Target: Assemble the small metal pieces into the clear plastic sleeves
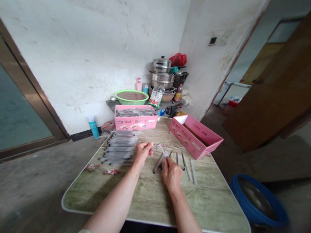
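Note:
My right hand [172, 173] is closed, its fingers pinching a translucent pen [163, 151] that points up and away over the table. Just left of it, my left hand [143, 152] has thumb and fingertips pressed together; anything between them is too small to make out. A row of clear pens [122, 146] with dark ends lies stacked left of my left hand. Beside my right hand rests a loose pen [157, 165]. Further right, several clear tubes [193, 171] and thin dark pieces [183, 161] lie spread on the wood-patterned table [149, 201].
A pink box [136, 123] full of pens stands at the table's back left. Another pink box [189, 139] stands angled at the back right. Behind are a green basin [132, 101] and stacked pots [162, 77]. A blue tub [259, 201] sits right of the table.

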A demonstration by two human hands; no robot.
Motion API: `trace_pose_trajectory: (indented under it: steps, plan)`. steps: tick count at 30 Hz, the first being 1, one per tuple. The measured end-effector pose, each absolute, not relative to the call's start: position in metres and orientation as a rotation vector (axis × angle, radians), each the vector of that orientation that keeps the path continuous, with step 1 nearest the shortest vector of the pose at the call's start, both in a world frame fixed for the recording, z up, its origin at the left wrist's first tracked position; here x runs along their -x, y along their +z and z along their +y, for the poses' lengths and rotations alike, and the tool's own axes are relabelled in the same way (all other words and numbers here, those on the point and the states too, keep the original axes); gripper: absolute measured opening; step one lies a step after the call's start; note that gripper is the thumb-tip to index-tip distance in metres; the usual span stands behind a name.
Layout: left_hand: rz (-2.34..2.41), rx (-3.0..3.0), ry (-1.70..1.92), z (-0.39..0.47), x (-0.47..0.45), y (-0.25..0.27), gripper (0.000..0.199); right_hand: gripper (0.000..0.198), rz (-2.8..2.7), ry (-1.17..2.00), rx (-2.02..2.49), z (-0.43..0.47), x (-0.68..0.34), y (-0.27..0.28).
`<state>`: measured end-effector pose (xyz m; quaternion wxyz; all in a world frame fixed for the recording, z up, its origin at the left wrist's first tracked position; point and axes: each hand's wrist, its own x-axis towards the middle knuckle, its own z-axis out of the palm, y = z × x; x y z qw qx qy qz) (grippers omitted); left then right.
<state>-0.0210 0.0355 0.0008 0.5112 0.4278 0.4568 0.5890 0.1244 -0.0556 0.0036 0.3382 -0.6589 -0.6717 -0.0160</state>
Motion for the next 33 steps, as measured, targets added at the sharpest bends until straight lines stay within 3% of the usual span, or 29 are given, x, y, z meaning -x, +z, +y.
trace_pose_trajectory:
  steps: [6, 11, 21, 29, 33]
  plan:
    - [1.377, -1.777, 1.175, 0.031, 0.018, -0.005, 0.035, 0.036, -1.255, -0.241, 2.305, -0.052, -0.174, 0.02]
    - [1.369, -1.981, 0.998, 0.026, 0.013, -0.013, 0.013, 0.025, -1.076, -0.17, 2.528, -0.057, -0.211, 0.023]
    - [1.257, -2.175, 1.112, 0.017, 0.001, -0.009, 0.004, 0.028, -1.064, -0.113, 2.563, -0.059, -0.215, 0.02]
    - [1.384, -2.187, 1.059, 0.017, -0.01, -0.013, 0.008, 0.031, -0.911, -0.207, 2.479, -0.053, -0.206, 0.022]
    - [1.388, -2.041, 1.19, 0.02, -0.012, -0.007, 0.009, 0.033, -1.004, -0.171, 2.2, -0.05, -0.189, 0.017]
